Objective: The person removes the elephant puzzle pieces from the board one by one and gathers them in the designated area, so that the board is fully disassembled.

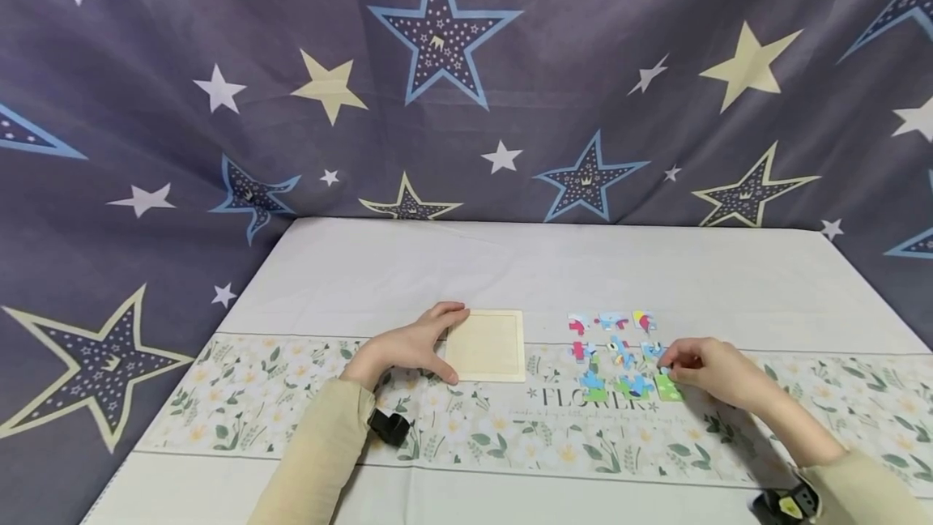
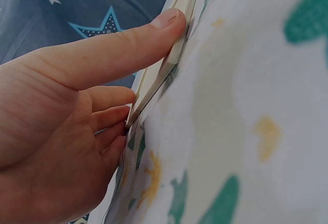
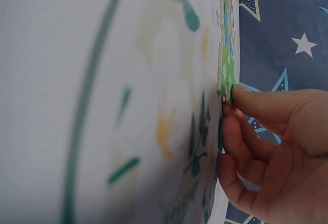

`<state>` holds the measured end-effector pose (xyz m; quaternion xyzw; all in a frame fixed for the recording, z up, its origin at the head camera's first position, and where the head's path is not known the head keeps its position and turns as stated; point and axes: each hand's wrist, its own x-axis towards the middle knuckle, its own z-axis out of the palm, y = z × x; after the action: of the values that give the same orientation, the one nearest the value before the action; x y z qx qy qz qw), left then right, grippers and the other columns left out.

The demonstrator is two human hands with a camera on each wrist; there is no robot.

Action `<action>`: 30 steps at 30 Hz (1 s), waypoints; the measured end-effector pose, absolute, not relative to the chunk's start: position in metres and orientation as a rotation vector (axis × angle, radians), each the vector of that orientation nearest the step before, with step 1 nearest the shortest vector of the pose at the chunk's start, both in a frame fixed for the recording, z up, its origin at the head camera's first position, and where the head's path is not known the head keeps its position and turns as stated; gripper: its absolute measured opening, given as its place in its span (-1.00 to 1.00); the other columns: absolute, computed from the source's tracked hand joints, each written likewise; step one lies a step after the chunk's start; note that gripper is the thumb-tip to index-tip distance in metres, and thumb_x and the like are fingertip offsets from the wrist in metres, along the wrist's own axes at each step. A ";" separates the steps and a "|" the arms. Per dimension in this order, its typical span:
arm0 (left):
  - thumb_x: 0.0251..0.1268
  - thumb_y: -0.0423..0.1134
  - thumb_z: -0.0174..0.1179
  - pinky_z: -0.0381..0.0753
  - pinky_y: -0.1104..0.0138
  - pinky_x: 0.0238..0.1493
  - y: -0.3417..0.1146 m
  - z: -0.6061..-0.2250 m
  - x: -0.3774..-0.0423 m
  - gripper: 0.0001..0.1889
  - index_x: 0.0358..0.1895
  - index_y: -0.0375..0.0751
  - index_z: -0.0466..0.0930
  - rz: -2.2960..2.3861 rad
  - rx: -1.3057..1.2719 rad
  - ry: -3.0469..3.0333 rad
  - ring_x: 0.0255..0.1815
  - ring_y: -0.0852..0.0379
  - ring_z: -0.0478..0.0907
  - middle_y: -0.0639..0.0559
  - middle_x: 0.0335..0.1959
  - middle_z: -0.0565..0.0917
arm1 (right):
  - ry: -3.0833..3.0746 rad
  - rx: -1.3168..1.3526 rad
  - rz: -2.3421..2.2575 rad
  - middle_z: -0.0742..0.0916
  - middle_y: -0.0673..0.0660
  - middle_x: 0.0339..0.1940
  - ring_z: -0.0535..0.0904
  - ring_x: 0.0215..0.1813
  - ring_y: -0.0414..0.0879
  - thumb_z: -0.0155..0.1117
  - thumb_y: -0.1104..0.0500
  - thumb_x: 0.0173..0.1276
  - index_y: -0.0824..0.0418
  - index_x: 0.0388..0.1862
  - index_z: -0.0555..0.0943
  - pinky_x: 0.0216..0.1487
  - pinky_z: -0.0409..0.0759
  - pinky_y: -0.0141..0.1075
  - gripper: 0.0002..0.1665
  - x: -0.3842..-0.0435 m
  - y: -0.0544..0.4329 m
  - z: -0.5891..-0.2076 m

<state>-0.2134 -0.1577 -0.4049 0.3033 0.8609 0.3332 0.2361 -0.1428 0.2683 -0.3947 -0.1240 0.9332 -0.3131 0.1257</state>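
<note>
A shallow square wooden puzzle tray [image 1: 487,347] with a raised rim lies on the tablecloth, its bare inside facing up. My left hand [image 1: 419,343] holds it along the left side, thumb at the near corner and fingers at the far corner; the left wrist view shows the thumb [image 2: 148,42] on the rim. My right hand [image 1: 717,371] pinches the right edge of a green puzzle piece [image 1: 667,386] between thumb and forefinger. This piece is the near right one of a group laid out in rows. In the right wrist view its flowered green face [image 3: 228,73] meets the thumb tip.
Other colourful puzzle pieces [image 1: 621,352] lie in spaced rows between the tray and my right hand. Beneath everything is a white tablecloth [image 1: 554,266] with a flowered band and printed lettering. A dark starry curtain [image 1: 510,128] hangs behind the table.
</note>
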 end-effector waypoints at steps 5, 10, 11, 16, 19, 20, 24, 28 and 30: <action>-0.17 -0.11 0.44 0.04 -0.02 0.33 -0.159 -0.406 -0.214 0.09 0.42 -0.28 -0.09 0.899 0.841 2.373 0.44 -0.10 -0.19 -0.15 0.43 -0.12 | 2.720 -0.368 -0.911 0.56 0.00 -0.52 0.32 -0.59 -0.26 0.18 0.23 0.25 0.16 -0.26 0.60 -0.56 0.34 -0.37 -0.90 -0.144 0.268 -0.395; -0.17 -0.08 0.43 0.05 -0.04 0.31 -0.159 -0.407 -0.213 0.10 0.42 -0.32 -0.09 0.909 0.874 2.375 0.43 -0.13 -0.18 -0.19 0.42 -0.11 | 2.729 -0.363 -0.906 0.54 0.00 -0.54 0.30 -0.62 -0.26 0.19 0.23 0.24 0.15 -0.27 0.61 -0.58 0.34 -0.37 -0.90 -0.144 0.268 -0.395; -0.17 -0.07 0.43 0.04 -0.05 0.31 -0.159 -0.407 -0.213 0.10 0.42 -0.33 -0.09 0.912 0.881 2.374 0.43 -0.14 -0.18 -0.20 0.42 -0.11 | 2.733 -0.360 -0.903 0.53 -0.01 -0.55 0.30 -0.62 -0.26 0.19 0.23 0.24 0.15 -0.27 0.61 -0.58 0.33 -0.37 -0.90 -0.144 0.267 -0.395; -0.15 -0.08 0.42 0.04 -0.04 0.31 -0.160 -0.405 -0.214 0.09 0.42 -0.33 -0.10 0.898 0.882 2.375 0.43 -0.13 -0.19 -0.19 0.42 -0.12 | 2.752 -0.355 -0.885 0.50 -0.02 -0.59 0.28 -0.64 -0.25 0.19 0.24 0.23 0.14 -0.29 0.61 -0.59 0.31 -0.37 -0.91 -0.146 0.265 -0.396; -0.16 -0.12 0.43 0.03 -0.04 0.32 -0.159 -0.405 -0.214 0.09 0.42 -0.30 -0.10 0.905 0.854 2.363 0.44 -0.12 -0.21 -0.16 0.43 -0.13 | 2.754 -0.351 -0.885 0.50 -0.02 -0.59 0.28 -0.64 -0.25 0.20 0.24 0.22 0.14 -0.30 0.61 -0.59 0.30 -0.37 -0.92 -0.147 0.266 -0.397; -0.16 -0.12 0.43 0.02 -0.03 0.33 -0.158 -0.405 -0.214 0.09 0.42 -0.29 -0.10 0.899 0.846 2.362 0.44 -0.11 -0.21 -0.15 0.43 -0.13 | 2.752 -0.347 -0.885 0.50 -0.02 -0.59 0.27 -0.64 -0.25 0.20 0.24 0.22 0.14 -0.30 0.61 -0.60 0.30 -0.38 -0.92 -0.147 0.266 -0.397; -0.15 -0.11 0.43 0.03 -0.01 0.33 -0.158 -0.406 -0.215 0.09 0.43 -0.27 -0.11 0.867 0.834 2.370 0.44 -0.10 -0.21 -0.14 0.44 -0.14 | 2.743 -0.324 -0.898 0.49 -0.02 -0.58 0.27 -0.62 -0.25 0.23 0.22 0.20 0.13 -0.30 0.61 -0.59 0.28 -0.38 -0.92 -0.147 0.266 -0.399; -0.14 -0.11 0.43 0.04 0.00 0.33 -0.158 -0.405 -0.215 0.08 0.43 -0.27 -0.10 0.855 0.842 2.388 0.44 -0.10 -0.20 -0.14 0.44 -0.13 | 2.748 -0.308 -0.896 0.48 -0.01 -0.59 0.26 -0.62 -0.25 0.23 0.21 0.20 0.13 -0.30 0.60 -0.59 0.26 -0.38 -0.92 -0.146 0.265 -0.399; -0.15 -0.11 0.43 0.06 0.00 0.33 -0.157 -0.405 -0.215 0.08 0.43 -0.26 -0.09 0.855 0.841 2.392 0.44 -0.10 -0.19 -0.14 0.44 -0.13 | 2.751 -0.301 -0.892 0.48 -0.01 -0.59 0.26 -0.63 -0.24 0.23 0.21 0.20 0.13 -0.30 0.60 -0.59 0.26 -0.38 -0.92 -0.146 0.265 -0.399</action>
<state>-0.2151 -0.1571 -0.4051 0.3058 0.8699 0.3107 0.2307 -0.1462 0.2653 -0.3988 -0.1029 0.9397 -0.3047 0.1166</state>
